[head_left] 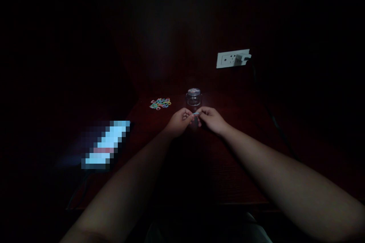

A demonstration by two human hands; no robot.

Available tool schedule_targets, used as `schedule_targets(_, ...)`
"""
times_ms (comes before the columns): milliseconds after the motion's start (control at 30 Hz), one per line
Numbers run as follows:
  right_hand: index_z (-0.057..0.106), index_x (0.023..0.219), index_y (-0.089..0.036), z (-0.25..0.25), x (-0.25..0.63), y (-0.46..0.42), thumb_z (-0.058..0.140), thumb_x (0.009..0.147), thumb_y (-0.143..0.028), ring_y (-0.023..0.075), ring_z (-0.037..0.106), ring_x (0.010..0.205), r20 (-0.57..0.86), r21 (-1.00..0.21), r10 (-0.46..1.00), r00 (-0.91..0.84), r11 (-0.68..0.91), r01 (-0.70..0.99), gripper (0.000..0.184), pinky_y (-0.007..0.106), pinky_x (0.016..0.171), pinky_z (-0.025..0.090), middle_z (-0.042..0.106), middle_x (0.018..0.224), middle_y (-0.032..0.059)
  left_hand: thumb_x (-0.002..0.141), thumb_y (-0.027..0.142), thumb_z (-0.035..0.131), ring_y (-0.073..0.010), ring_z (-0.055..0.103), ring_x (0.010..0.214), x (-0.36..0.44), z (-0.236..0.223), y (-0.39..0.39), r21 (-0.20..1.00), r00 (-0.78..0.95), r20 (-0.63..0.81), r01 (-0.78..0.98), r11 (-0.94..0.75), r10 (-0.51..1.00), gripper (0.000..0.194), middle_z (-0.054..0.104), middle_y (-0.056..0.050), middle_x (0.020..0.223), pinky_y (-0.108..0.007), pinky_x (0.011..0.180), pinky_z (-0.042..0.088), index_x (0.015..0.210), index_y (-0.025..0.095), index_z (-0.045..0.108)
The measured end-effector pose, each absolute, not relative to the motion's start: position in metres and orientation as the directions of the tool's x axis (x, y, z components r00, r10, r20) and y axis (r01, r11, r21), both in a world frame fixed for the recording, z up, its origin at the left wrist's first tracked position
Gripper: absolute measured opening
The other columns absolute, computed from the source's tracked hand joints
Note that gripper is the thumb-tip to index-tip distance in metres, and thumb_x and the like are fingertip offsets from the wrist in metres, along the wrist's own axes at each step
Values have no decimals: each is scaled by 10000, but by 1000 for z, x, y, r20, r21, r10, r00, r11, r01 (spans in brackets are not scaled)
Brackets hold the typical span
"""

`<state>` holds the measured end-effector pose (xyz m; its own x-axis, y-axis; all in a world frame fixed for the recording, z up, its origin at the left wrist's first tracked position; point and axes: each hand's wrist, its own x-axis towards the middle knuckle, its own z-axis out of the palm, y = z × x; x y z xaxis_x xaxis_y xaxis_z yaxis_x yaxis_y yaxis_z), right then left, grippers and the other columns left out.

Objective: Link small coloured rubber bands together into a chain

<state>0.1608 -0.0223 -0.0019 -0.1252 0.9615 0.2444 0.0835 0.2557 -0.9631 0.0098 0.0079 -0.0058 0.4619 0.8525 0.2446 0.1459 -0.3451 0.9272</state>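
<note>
My left hand [181, 121] and my right hand [211, 119] meet over the dark red table, fingertips pinched. Between them they hold a small light-blue hair tie [195, 113], partly covered by the fingers. Just behind my hands stands a clear lidded jar [194, 100], upright, with something pale on or under its lid. To the left of the jar lies a loose pile of small coloured hair ties [160, 103] in pink, green, blue and yellow.
A glowing, blurred-out screen [108, 144] lies at the table's left side. On the back wall is a white socket panel [225, 60] with a plugged-in charger [242, 58], its cable running down at the right. The surroundings are very dark.
</note>
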Motion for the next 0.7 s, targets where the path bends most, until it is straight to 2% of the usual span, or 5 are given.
schedule_targets(200,555,713,-146,-3,162,-21,563,687,-244,83,491,469,256,-966,961,-102,259,16,102,223,486,372,569,583,-10,751,277,568,-76,519,580,9,-5,7,924,472,243,153,-350,848,161,577,-10,676,-200,551,395,756,131,500)
schedule_targets(367,589,712,-139,-3,164,-21,622,655,-319,84,479,494,244,-962,967,-79,251,107,191,221,490,356,567,587,-5,731,295,593,-65,471,540,9,-5,6,923,450,256,150,-355,856,188,534,17,610,-180,501,347,736,135,494)
schedule_targets(467,586,676,-131,-3,164,-22,638,637,-340,73,423,475,244,-954,968,-52,249,166,219,214,469,311,528,542,-22,729,290,596,-59,450,522,10,-3,5,928,441,250,145,-343,862,188,517,26,583,-177,490,333,728,131,496)
schedule_targets(567,566,645,-126,-3,164,-23,663,608,-354,58,365,444,217,-957,974,-58,224,182,251,207,442,258,472,494,-47,719,265,603,-59,449,518,11,-2,3,936,439,241,129,-326,866,169,512,30,571,-178,489,329,731,128,505)
schedule_targets(700,543,611,-128,-1,164,-24,701,559,-389,54,355,441,199,-958,979,-54,206,200,309,205,441,251,451,482,-57,714,254,611,-55,444,514,10,-2,3,938,446,242,120,-326,862,161,521,28,579,-181,496,334,750,125,522)
